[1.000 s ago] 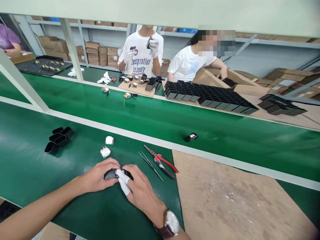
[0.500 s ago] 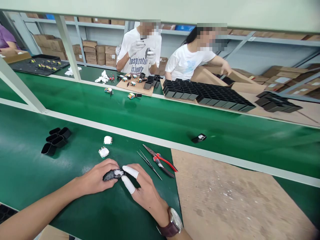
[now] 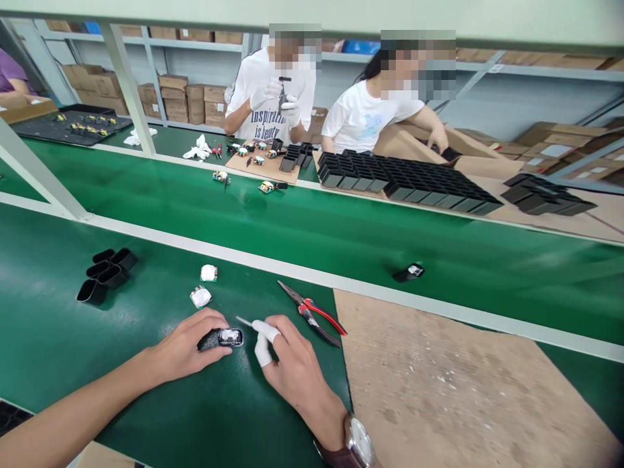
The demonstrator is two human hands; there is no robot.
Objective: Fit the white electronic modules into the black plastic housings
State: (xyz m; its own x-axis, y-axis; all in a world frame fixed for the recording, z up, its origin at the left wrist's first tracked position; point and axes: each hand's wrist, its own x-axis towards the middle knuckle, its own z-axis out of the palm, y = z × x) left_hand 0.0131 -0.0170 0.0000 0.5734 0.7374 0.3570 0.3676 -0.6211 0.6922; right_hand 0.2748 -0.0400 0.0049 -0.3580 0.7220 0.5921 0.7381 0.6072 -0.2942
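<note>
My left hand (image 3: 188, 348) lies on the green mat, fingers closed round a small black casing (image 3: 223, 338) whose open end shows a white insert. My right hand (image 3: 287, 364), with white finger cots on two fingers and a watch on the wrist, pinches thin metal tweezers (image 3: 244, 321). Their tip points left, just above the casing's open end. Two white padded parts (image 3: 208, 273) (image 3: 201, 297) lie a little beyond my left hand.
Red-handled pliers (image 3: 312, 312) lie right of my hands, beside a brown cardboard sheet (image 3: 463, 390). Several empty black casings (image 3: 104, 273) stand at the left. One black unit (image 3: 409, 272) rides the conveyor belt. Two people work across it behind trays of black casings (image 3: 404, 182).
My right hand has let go of the casing and picked the tweezers up from beside the pliers. The black unit on the belt has travelled to the right.
</note>
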